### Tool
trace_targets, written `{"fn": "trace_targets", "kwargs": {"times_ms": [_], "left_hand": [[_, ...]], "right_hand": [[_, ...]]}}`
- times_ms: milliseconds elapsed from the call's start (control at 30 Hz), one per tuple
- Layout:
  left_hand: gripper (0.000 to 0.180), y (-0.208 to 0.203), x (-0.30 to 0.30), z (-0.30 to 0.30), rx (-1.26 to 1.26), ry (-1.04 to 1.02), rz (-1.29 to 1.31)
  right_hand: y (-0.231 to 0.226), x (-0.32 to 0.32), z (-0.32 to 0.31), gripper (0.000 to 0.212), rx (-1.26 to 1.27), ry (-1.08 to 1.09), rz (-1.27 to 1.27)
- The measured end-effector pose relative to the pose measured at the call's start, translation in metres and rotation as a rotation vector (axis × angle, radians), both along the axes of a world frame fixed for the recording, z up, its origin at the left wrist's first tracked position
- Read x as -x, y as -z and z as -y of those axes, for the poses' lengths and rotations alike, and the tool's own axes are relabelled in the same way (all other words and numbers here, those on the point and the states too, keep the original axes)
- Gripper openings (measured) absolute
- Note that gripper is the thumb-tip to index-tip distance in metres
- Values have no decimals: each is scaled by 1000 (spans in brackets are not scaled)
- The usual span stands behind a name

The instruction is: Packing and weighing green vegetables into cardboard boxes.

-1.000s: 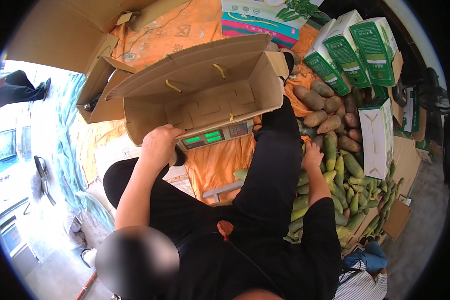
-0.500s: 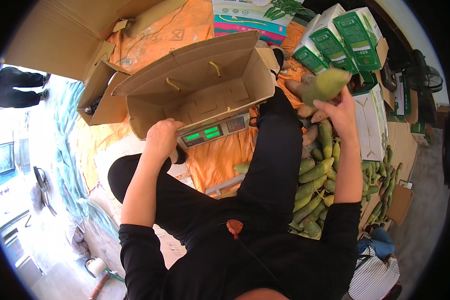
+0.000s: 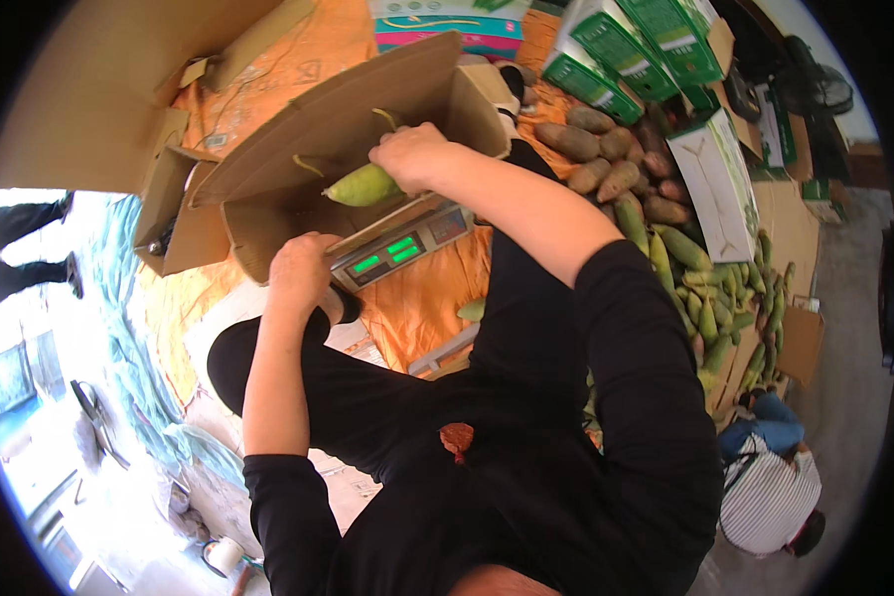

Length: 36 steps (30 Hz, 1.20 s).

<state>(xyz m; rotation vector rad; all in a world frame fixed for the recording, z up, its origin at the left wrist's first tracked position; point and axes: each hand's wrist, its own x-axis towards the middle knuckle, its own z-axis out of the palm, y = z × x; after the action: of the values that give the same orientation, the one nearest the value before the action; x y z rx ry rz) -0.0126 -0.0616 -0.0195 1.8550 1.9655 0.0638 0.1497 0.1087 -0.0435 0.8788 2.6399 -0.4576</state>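
Upper centre, our right hand (image 3: pixel 414 157) grips the green radish (image 3: pixel 362 187), its long axis near level, tip leftward, at the carton (image 3: pixel 333 119) mouth; our left hand (image 3: pixel 300 270) clasps the near rim.

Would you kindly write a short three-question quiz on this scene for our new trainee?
1. Which hand holds the smooth, oblong, pale-green vegetable?

2. True or false: the grey, rectangular digital scale shows green light.

3. What does the left hand touch?
A) The round black caged fan
B) The near rim of the open brown cardboard box
C) A white-and-green carton

Key: 1. The right hand. 2. True. 3. B.
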Motion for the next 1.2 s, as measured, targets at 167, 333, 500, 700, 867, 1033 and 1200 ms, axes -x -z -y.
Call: {"fn": "trace_targets", "kwargs": {"times_ms": [167,333,500,700,867,1033,1200], "left_hand": [[24,-7,-4,-4,2,14,81],[26,-5,2,1,31,-35,54],[24,-8,-4,-1,55,-37,70],[23,-13,-15,-9,60,-35,58],[24,-12,-12,-9,89,-77,44],[25,-15,-9,-8,100,-69,40],[23,-12,-12,-9,67,-100,17]], "right_hand": [[12,-5,-15,55,206,52,260],[-40,-70,-11,39,458,208,-568],[-31,-202,-4,30,291,680,-923],[101,-333,81,26,-177,788,-110],[189,-345,166,30,-122,418,389],[201,-331,191,25,61,217,515],[210,-335,194,33,33,143,708]]}}
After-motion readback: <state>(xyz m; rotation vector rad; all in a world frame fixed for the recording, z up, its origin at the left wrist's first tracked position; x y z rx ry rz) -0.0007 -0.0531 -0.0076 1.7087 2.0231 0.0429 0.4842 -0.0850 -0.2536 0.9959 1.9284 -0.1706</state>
